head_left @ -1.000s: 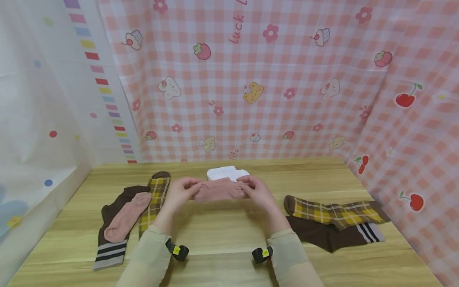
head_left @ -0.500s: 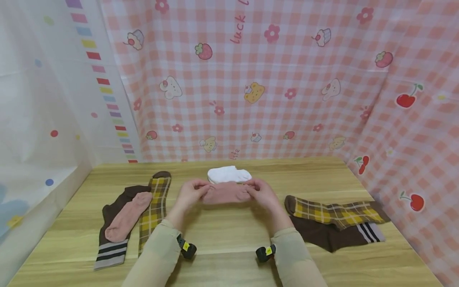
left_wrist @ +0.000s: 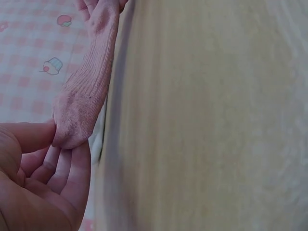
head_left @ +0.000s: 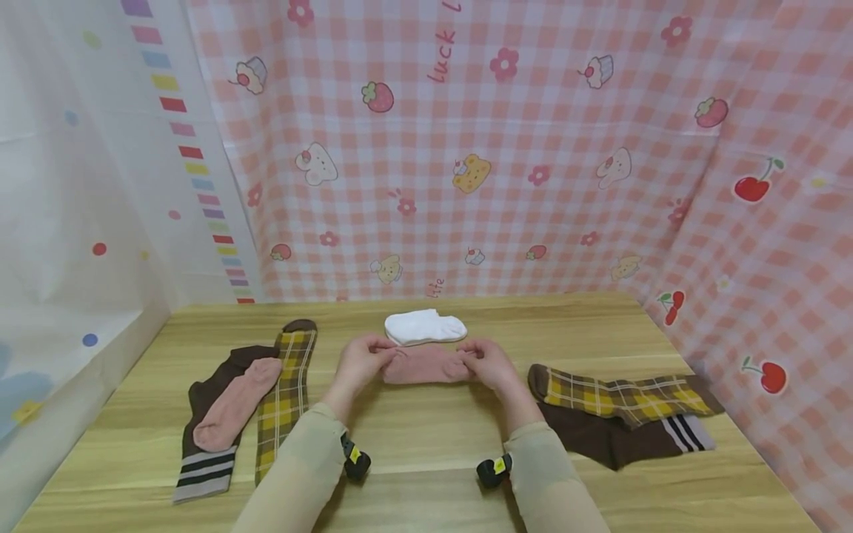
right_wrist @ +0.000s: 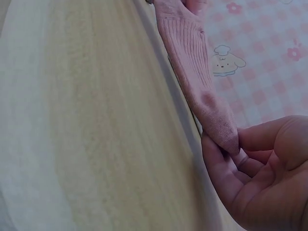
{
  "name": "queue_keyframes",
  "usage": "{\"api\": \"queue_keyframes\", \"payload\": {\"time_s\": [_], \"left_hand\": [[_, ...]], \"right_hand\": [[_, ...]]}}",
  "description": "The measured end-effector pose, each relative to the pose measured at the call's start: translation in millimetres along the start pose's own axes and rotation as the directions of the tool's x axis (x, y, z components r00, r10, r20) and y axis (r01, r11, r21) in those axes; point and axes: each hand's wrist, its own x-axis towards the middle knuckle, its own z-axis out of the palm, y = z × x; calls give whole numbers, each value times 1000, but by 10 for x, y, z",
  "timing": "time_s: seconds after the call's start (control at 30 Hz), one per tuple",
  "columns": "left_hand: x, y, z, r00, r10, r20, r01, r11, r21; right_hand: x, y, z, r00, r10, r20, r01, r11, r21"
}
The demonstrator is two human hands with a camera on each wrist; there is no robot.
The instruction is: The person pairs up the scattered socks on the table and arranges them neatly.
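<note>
A pink sock (head_left: pixel 426 364) is stretched sideways between both hands, just in front of a pair of white socks (head_left: pixel 423 326). My left hand (head_left: pixel 360 364) pinches its left end between thumb and fingers; the left wrist view shows the ribbed sock (left_wrist: pixel 89 82) running away from that grip. At the opposite end, my right hand (head_left: pixel 491 365) pinches the sock's tip, also seen in the right wrist view, where the sock (right_wrist: pixel 190 67) slants up from the thumb. Whether its underside touches the table cannot be told.
To the left, another pink sock (head_left: pixel 238 403) lies on a dark brown striped-cuff sock (head_left: pixel 206 472), beside a yellow plaid sock (head_left: pixel 290 385). On the right, a second plaid sock (head_left: pixel 620 396) overlaps another brown sock (head_left: pixel 586 437). A checked cloth (head_left: pixel 426 207) hangs behind the wooden table (head_left: pixel 426 451).
Both hands have brought the pink sock nearer to the person and slightly right. The white socks, partly covered before, now show almost fully. Socks at either side stay put.
</note>
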Motion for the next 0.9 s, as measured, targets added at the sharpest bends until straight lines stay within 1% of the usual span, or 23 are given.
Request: {"api": "queue_keyframes", "payload": {"time_s": [0.17, 0.33, 0.47, 0.57, 0.63, 0.7, 0.9], "left_hand": [[13, -18, 17, 1000, 21, -8, -21, 996, 84], [26, -38, 23, 999, 31, -11, -29, 993, 113], [26, -29, 27, 999, 33, -12, -31, 991, 127], [22, -18, 24, 999, 38, -9, -36, 988, 150], [17, -8, 20, 999, 39, -7, -38, 986, 161], [13, -1, 13, 999, 38, -8, -36, 984, 173], [1, 12, 1, 1000, 24, 1, -23, 981, 192]], "right_hand": [[2, 9, 9, 1000, 8, -2, -8, 1000, -13], [11, 6, 26, 1000, -4, -8, 3, 1000, -22], [13, 7, 37, 999, -27, -27, 24, 994, -105], [10, 8, 39, 998, -55, -39, 47, 981, -188], [7, 6, 35, 997, -67, -42, 56, 973, -226], [5, 8, 30, 996, -84, -41, 71, 965, -254], [5, 8, 10, 988, -142, -54, 119, 947, -300]]}}
